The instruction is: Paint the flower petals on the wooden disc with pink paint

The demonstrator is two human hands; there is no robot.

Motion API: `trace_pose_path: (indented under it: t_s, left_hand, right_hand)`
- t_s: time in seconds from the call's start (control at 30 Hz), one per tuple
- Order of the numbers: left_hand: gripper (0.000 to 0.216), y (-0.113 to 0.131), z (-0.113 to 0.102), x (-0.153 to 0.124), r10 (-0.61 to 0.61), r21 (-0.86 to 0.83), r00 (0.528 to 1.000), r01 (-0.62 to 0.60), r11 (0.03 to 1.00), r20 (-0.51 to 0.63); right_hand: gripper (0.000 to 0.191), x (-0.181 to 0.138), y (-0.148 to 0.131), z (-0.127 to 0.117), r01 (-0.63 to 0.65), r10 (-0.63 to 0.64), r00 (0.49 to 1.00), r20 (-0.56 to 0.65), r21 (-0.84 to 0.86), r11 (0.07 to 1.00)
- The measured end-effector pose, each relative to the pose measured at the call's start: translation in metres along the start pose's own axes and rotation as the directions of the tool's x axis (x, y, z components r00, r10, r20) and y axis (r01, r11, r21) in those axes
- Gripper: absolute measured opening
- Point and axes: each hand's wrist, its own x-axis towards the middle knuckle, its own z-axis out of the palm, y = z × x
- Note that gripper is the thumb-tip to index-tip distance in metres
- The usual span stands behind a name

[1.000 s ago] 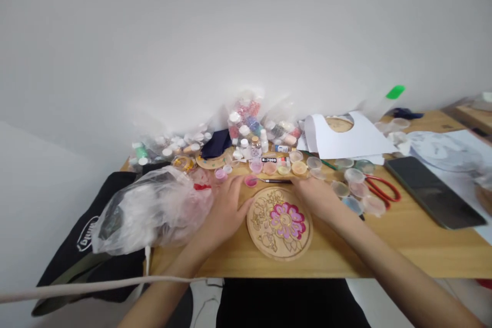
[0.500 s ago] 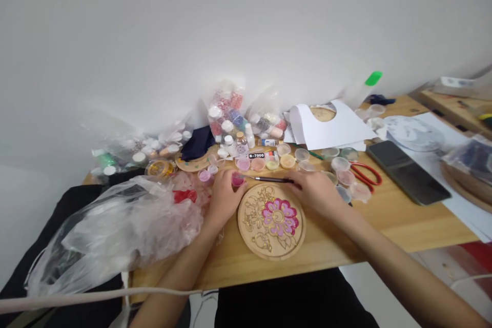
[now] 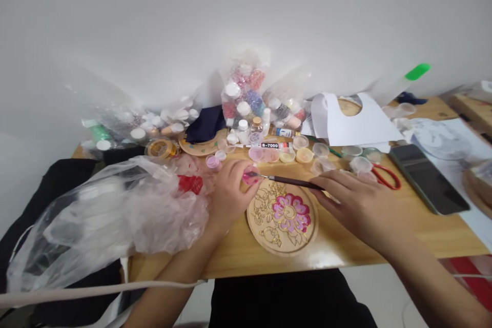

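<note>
My left hand (image 3: 233, 192) is closed around a small cup of pink material (image 3: 250, 173), tilted so that its inside shows. In my right hand (image 3: 355, 205) is a small palette knife (image 3: 295, 181) with a dark handle and thin metal neck. Its tip reaches into the pink cup. Just below both hands lies a round wooden board (image 3: 263, 238) with raised gold outlines. A flower (image 3: 291, 212) on it is filled with light and dark pink, while the other outlined shapes are bare wood.
Small cups of coloured material (image 3: 287, 155) and a B-7000 tube (image 3: 271, 145) stand behind the board. Left is a crumpled plastic bag (image 3: 165, 210). Rightward lie red-handled scissors (image 3: 388, 177) and a phone (image 3: 428, 178). Bags of bottles (image 3: 246, 92) lean against the wall.
The pink cup is now tilted towards me, with the palette knife's tip in it. My right hand has moved nearer, and its fingers are stretched further along the handle. The view has shifted slightly.
</note>
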Motion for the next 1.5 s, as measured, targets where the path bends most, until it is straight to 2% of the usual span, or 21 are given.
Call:
trace_pose_path:
  t_s: [0.1, 0.17, 0.2, 0.33, 0.4, 0.47, 0.53, 0.6, 0.67, 0.8, 0.9, 1.03, 1.13, 1.23, 1.3, 1.37, 1.5]
  left_hand:
    - [0.028, 0.002, -0.001, -0.002, -0.002, 0.032, 1.000, 0.002, 0.999, 0.004]
    - [0.029, 0.001, -0.001, -0.003, -0.024, 0.026, 1.000, 0.024, 0.999, 0.013]
    - [0.029, 0.001, -0.001, -0.003, -0.031, 0.013, 0.999, 0.031, 0.999, 0.018]
    - [0.029, -0.002, -0.001, -0.002, -0.034, -0.056, 0.999, 0.035, 0.998, 0.025]
    - [0.029, -0.005, 0.001, -0.002, -0.026, -0.080, 0.999, 0.029, 0.996, 0.031]
    - [0.029, -0.007, 0.003, -0.003, -0.006, -0.091, 0.999, 0.010, 0.996, 0.040]
    - [0.030, -0.009, 0.005, -0.003, 0.020, -0.090, 0.999, -0.015, 0.996, 0.049]
    - [0.029, -0.009, 0.007, -0.001, 0.040, -0.084, 0.998, -0.036, 0.996, 0.053]
    - [0.028, -0.006, 0.008, 0.002, 0.047, -0.074, 0.997, -0.043, 0.996, 0.057]
    - [0.025, -0.002, 0.010, 0.010, 0.059, -0.049, 0.997, -0.057, 0.997, 0.049]
    - [0.022, -0.003, 0.014, 0.011, 0.063, -0.019, 0.998, -0.063, 0.998, 0.013]
    - [0.022, -0.008, 0.017, 0.007, 0.079, -0.024, 0.997, -0.079, 0.997, -0.011]
    - [0.022, -0.010, 0.017, 0.003, 0.086, -0.064, 0.996, -0.085, 0.994, 0.003]
    - [0.022, -0.011, 0.016, 0.001, 0.072, -0.080, 0.997, -0.069, 0.994, 0.038]
    - [0.025, -0.012, 0.017, -0.001, 0.078, -0.078, 0.996, -0.075, 0.994, 0.035]
    - [0.028, -0.013, 0.018, -0.002, 0.098, -0.070, 0.995, -0.097, 0.993, 0.012]
    - [0.036, -0.013, 0.017, -0.003, 0.101, -0.037, 0.994, -0.100, 0.994, 0.034]
  right_hand:
    - [0.037, 0.006, -0.003, -0.008, -0.047, 0.043, 0.998, 0.035, 0.113, 0.992]
    - [0.028, 0.011, -0.003, -0.011, -0.137, 0.120, 0.990, 0.073, 0.308, 0.941]
    - [0.024, 0.014, -0.003, -0.012, -0.188, 0.161, 0.982, 0.100, 0.423, 0.886]
    - [0.010, 0.031, -0.002, -0.007, -0.323, 0.267, 0.941, 0.206, 0.782, 0.533]
    - [0.010, 0.040, -0.002, 0.002, -0.373, 0.347, 0.903, 0.253, 0.862, 0.344]
    - [0.014, 0.046, -0.002, 0.016, -0.352, 0.363, 0.892, 0.270, 0.918, 0.182]
    - [0.020, 0.050, -0.003, 0.030, -0.326, 0.325, 0.903, 0.283, 0.941, 0.088]
    - [0.028, 0.050, -0.004, 0.040, -0.291, 0.303, 0.918, 0.257, 0.954, 0.069]
    - [0.031, 0.046, -0.005, 0.044, -0.282, 0.320, 0.917, 0.238, 0.955, 0.095]
    - [0.020, 0.033, -0.003, 0.036, -0.263, 0.421, 0.891, 0.168, 0.948, 0.179]
    - [0.008, 0.026, 0.001, 0.027, -0.215, 0.469, 0.882, 0.051, 0.929, 0.303]
    - [0.012, 0.026, 0.000, 0.020, -0.110, 0.352, 0.931, -0.099, 0.842, 0.528]
    - [0.014, 0.029, -0.005, 0.022, -0.067, 0.267, 0.956, -0.122, 0.795, 0.602]
    - [0.013, 0.029, -0.008, 0.027, -0.111, 0.267, 0.961, -0.066, 0.797, 0.594]
    - [0.012, 0.028, -0.008, 0.031, -0.180, 0.312, 0.950, -0.001, 0.816, 0.550]
    - [0.012, 0.027, -0.008, 0.036, -0.259, 0.379, 0.923, 0.073, 0.845, 0.468]
    - [0.011, 0.030, -0.007, 0.047, -0.334, 0.480, 0.855, 0.196, 0.916, 0.220]
